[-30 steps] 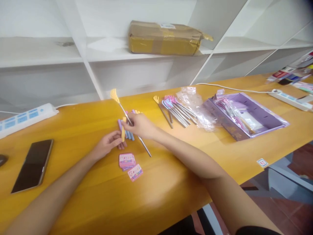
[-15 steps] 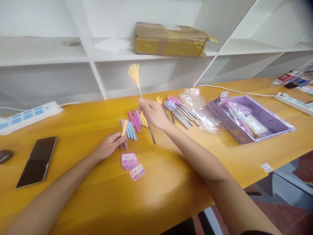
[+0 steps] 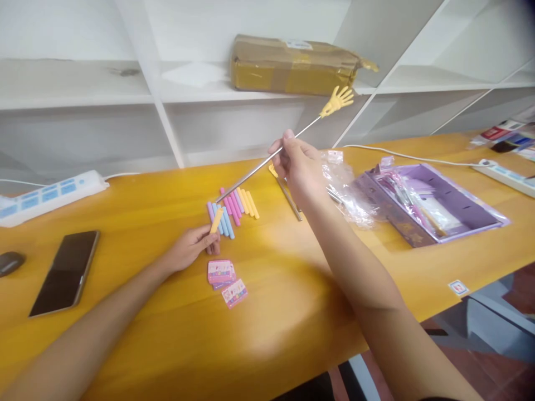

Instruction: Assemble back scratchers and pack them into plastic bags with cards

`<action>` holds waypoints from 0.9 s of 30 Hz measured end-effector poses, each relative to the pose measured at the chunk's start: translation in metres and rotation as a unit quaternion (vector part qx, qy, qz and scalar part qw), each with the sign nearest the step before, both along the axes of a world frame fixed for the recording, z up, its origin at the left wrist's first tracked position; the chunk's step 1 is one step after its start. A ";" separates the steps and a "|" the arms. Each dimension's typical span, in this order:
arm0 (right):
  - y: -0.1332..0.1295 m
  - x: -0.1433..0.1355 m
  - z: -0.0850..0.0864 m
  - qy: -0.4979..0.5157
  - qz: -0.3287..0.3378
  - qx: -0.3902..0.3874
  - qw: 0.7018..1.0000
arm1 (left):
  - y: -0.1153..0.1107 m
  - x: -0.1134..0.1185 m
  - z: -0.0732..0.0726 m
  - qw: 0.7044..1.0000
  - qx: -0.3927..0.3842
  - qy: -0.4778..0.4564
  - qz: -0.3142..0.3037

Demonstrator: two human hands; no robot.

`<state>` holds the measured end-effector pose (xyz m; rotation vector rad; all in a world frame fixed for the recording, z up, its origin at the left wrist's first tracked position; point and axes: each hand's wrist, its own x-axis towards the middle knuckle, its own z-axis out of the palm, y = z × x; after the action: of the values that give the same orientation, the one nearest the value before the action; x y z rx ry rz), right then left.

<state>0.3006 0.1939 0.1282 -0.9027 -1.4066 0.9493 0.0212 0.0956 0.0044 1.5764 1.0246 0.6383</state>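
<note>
In my right hand is a back scratcher with a yellow hand-shaped head and a thin metal rod. It slants, head up to the right, its bare lower end close above the tube in my left hand; I cannot tell if they touch. My left hand pinches that yellow tube near the table. Around it lie blue tubes, magenta tubes and more yellow tubes. Another yellow-headed back scratcher lies beyond my right wrist, which hides most of the other scratchers.
Pink cards lie before my left hand. Clear plastic bags and a purple box stand at right. A phone, mouse and power strip are at left. A cardboard parcel sits on the shelf.
My right hand has moved right and up, and the back scratcher has tilted so its head points up to the right. The left hand with the yellow tube has hardly moved.
</note>
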 end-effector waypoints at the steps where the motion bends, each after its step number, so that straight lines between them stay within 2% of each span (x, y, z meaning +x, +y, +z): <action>1: 0.000 -0.001 -0.002 -0.003 0.006 -0.003 1.000 | 0.000 0.000 -0.001 1.000 0.001 0.000 -0.001; 6: 0.003 -0.005 -0.009 -0.014 0.020 -0.007 1.000 | 0.001 -0.001 -0.002 1.000 0.002 0.001 -0.005; 12: 0.002 -0.002 -0.006 -0.037 0.036 0.013 0.999 | 0.000 0.001 0.001 1.000 0.009 0.015 -0.006; 20: -0.019 -0.011 0.000 -0.092 0.147 0.016 0.985 | 0.000 0.000 0.001 0.999 0.025 0.032 -0.014; 27: -0.022 -0.007 0.005 -0.108 0.187 0.016 0.976 | 0.002 -0.002 -0.003 0.999 0.021 0.028 -0.012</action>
<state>0.2938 0.1718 0.1331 -0.7466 -1.8144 1.1287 0.0192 0.0975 0.0016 1.6486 1.0384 0.6063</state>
